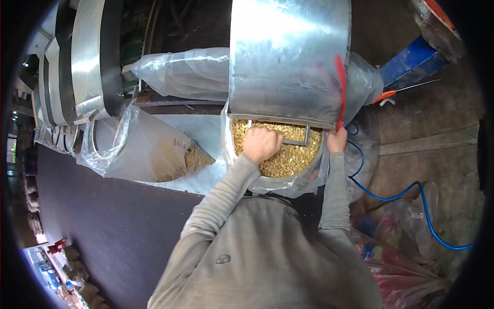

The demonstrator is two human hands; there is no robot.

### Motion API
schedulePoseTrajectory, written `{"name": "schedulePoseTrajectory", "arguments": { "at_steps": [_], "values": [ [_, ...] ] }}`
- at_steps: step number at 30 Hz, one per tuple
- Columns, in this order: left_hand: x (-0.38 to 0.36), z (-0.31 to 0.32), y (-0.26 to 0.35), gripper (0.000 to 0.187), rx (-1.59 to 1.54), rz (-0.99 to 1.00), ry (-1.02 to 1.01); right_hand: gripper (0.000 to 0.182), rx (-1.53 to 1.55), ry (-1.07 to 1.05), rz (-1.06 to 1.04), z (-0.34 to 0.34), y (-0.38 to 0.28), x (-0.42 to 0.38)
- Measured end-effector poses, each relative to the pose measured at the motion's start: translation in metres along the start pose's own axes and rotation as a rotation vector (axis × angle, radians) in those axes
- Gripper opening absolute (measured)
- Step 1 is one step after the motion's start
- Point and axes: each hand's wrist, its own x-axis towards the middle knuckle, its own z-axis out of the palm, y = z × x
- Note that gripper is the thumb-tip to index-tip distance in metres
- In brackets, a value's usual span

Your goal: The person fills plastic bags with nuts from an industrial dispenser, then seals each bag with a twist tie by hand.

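Observation:
My left hand (263, 145) is closed around one side of a rectangular metal frame (307, 135). The frame lies over a mass of small gold-coloured pieces (290, 164) inside an opening lined with clear plastic (288, 189). At the right rim of that opening, my right hand (337, 140) is closed on the lower end of a long red strip (340, 82). The strip stands up against a large curved metal cover (288, 67), and its top is smeared by motion. Fingertips of both hands are partly hidden.
A clear plastic bag (154, 147) with brownish pieces in its tip lies to the left. Further curved metal covers (87, 56) line up beyond it. A blue hose (391, 198) curls along the right. Red and clear plastic (401, 268) is heaped at the lower right.

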Motion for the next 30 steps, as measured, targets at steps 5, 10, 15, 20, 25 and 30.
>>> {"name": "schedulePoseTrajectory", "arguments": {
  "at_steps": [5,10,15,20,25,30],
  "values": [
    [0.015,-0.001,0.002,0.043,-0.030,-0.064,-0.143,0.032,0.385,-0.025,0.298,0.007,0.000,0.010],
    [0.004,0.006,0.000,0.033,-0.049,0.046,-0.054,0.038,0.319,0.066,0.097,0.035,0.085,0.027],
    [-0.022,0.016,-0.001,0.023,-0.226,0.013,0.339,0.032,0.427,0.039,0.070,0.031,0.052,0.059],
    [-0.039,-0.019,-0.030,0.014,-0.320,-0.101,0.801,0.034,0.539,0.161,0.310,0.053,0.072,0.083],
    [-0.010,0.000,-0.102,0.034,-0.662,-0.774,0.902,0.033,0.451,-0.052,-0.108,0.068,0.083,0.073],
    [0.013,0.012,-0.153,0.057,-0.598,-0.656,0.337,0.031,0.211,-0.144,-0.445,0.092,0.099,0.061]
  ]
}}
